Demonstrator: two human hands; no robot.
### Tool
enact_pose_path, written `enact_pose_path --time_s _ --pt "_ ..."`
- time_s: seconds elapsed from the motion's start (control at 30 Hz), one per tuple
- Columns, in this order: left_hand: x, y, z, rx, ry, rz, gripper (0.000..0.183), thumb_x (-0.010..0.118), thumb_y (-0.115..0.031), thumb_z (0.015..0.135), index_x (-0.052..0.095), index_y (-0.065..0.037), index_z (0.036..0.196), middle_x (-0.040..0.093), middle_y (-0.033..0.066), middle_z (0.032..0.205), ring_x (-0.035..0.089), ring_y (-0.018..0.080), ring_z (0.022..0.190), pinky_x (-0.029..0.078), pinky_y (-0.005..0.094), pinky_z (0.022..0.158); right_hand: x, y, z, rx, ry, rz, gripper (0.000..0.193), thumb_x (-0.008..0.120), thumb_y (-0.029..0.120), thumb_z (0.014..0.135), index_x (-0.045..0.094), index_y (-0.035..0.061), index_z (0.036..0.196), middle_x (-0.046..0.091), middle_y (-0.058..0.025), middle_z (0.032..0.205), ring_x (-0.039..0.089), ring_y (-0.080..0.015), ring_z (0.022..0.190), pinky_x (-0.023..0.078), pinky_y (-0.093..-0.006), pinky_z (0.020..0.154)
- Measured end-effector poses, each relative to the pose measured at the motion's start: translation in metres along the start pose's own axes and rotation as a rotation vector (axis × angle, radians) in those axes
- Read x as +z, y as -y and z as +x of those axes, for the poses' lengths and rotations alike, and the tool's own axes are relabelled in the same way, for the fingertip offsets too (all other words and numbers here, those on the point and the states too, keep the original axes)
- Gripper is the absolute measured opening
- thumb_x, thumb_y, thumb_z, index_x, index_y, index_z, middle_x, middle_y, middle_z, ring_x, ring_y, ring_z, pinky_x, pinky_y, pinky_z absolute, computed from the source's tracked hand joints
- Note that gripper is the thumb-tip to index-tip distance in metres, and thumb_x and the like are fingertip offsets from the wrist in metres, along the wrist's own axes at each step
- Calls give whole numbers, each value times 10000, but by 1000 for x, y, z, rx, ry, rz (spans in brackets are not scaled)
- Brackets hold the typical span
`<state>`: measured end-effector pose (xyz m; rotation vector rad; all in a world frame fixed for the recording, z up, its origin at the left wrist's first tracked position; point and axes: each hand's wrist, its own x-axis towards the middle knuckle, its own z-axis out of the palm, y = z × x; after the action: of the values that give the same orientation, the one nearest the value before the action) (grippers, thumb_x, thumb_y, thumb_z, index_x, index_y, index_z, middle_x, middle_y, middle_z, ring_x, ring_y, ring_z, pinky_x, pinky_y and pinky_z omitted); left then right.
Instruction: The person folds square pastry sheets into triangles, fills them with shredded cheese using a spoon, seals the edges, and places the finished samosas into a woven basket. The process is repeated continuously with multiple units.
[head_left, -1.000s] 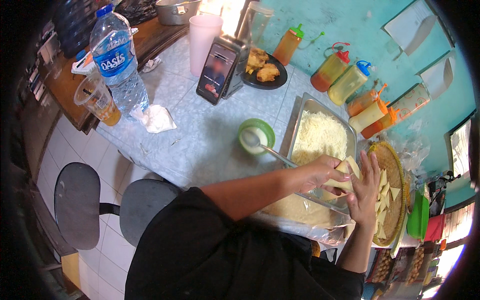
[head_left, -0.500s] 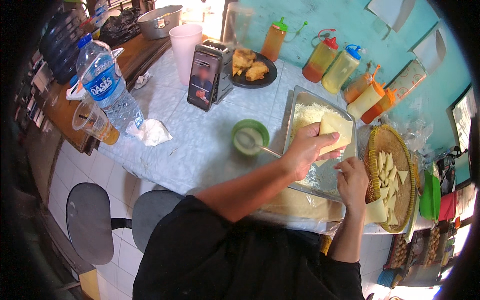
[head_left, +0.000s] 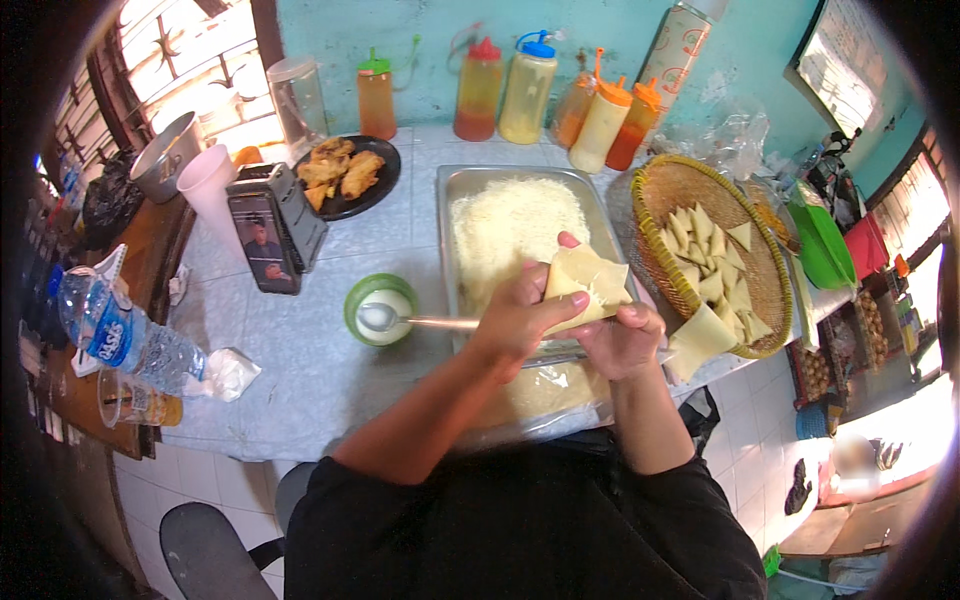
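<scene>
My left hand (head_left: 522, 312) grips a pale, thin pastry wrapper (head_left: 582, 275), folded into a pocket, with its thumb across the front. A few white shreds show at the pocket's mouth. The fingers of my right hand (head_left: 628, 340) pinch the wrapper's lower right edge. Both hands are above the near part of a metal tray (head_left: 447, 245) that holds a heap of fine white shreds (head_left: 515, 225). Left of the tray, a spoon (head_left: 440, 322) rests in a green bowl (head_left: 353, 300) of whitish liquid, its handle passing close to my left hand.
At right, a woven basket (head_left: 765, 265) carries several folded pastry triangles (head_left: 700, 245); flat wrappers (head_left: 702, 340) lie at its near edge. Sauce bottles (head_left: 525, 95) line the wall. Left are a phone (head_left: 265, 245) on a stand, a plate (head_left: 375, 190) of fried food, and a water bottle (head_left: 135, 335).
My right hand has come up from the tray's near edge to hold the wrapper. White shreds now show in the wrapper's mouth. The whole view has turned and shifted.
</scene>
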<state>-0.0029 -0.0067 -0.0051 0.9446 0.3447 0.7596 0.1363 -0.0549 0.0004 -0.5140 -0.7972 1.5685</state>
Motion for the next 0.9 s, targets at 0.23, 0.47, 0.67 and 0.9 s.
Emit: enact_pose_path --time_s 0.23,0.47,0.67,0.9 --pt "6 10 0 -21 -75 40 299 554 -115 905 520 2 1178 599 86 1086 591 156 967 525 307 815 -5 -5 -11 -106 -335 -449 645 652 91 718 408 -73 1292 537 -176 1237 525 -277 1137 375 -361 996" --pt "1 14 3 14 -115 0 267 517 -144 932 539 0 1157 613 77 1064 595 151 951 527 313 816 -9 -6 -8 -105 -347 -540 525 624 92 775 475 -48 1259 566 -133 1206 543 -222 1091 430 -321 895" --pt "-2 25 5 120 -134 -27 239 518 -184 939 563 -10 1097 604 39 997 578 116 890 514 281 758 -4 -13 -4 -188 -358 -650 451 604 138 805 534 -20 1221 586 -97 1184 554 -174 1026 454 -243 740" --pt "-1 26 1 77 -111 -276 237 491 -220 950 572 -36 1074 582 31 996 557 115 901 500 310 764 -9 -16 -1 -415 -223 -806 403 612 128 805 570 -13 1180 547 -118 1232 488 -229 1155 403 -320 931"
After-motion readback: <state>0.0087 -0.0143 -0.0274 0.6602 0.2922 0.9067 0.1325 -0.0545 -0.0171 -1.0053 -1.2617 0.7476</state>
